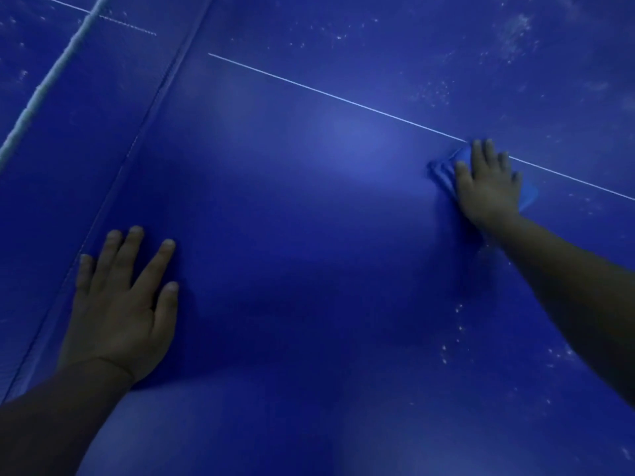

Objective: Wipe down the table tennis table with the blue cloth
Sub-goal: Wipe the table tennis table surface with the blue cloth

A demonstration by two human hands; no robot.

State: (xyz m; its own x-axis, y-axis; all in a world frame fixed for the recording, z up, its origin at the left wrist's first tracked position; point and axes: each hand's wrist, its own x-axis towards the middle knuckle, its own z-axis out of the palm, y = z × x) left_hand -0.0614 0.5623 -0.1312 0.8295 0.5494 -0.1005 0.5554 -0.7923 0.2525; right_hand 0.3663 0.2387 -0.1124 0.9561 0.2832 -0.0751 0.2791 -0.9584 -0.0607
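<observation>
The blue table tennis table (309, 201) fills the view. A folded blue cloth (443, 173) lies on it at the right, just below the thin white centre line (343, 99). My right hand (488, 183) presses flat on the cloth with straight fingers and covers most of it. Flat on the bare table at the lower left rests my left hand (123, 304), fingers spread, holding nothing.
The net (113, 108) with its white top band (51, 77) runs diagonally along the left side. Whitish dust specks (515, 32) cover the surface at the upper right and lower right; the middle looks smooth.
</observation>
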